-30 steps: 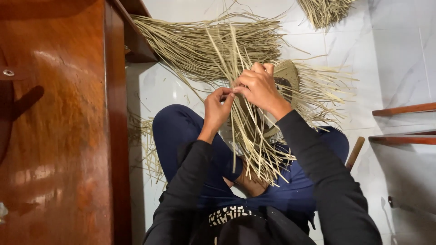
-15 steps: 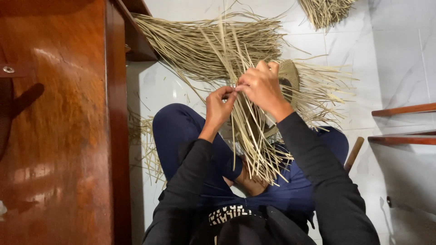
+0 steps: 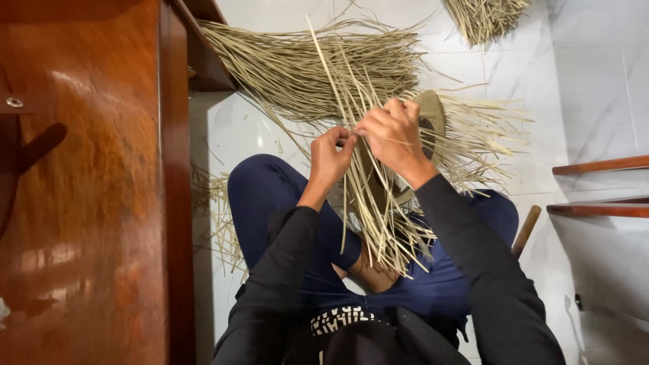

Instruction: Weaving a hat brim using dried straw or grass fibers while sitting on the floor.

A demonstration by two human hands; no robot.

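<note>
Down on the white tiled floor, between a tall reddish wooden cabinet and some wooden rails at the far side, a person sits with knees apart and works a sheaf of pale straw strands over the lap. To my eye the step in hand is picking one strand out and laying it across the others, and doing it well would call for keeping the loose ends fanned toward the body, holding the crossing point tight so it does not slip, and drawing each strand flat rather than twisted. Both hands meet at that crossing. The left hand is closed, fingers curled and pinching thin strands at the fingertips. The right hand is closed too, knuckles up, gripping the bunch from above and touching the left hand's fingertips. Just behind the right hand sits a woven piece, rounded and tan, with strands spraying out from it toward the rails. A larger loose heap of straw lies on the floor beyond the hands, near the cabinet's corner, and a smaller bundle lies well apart at the far edge.
</note>
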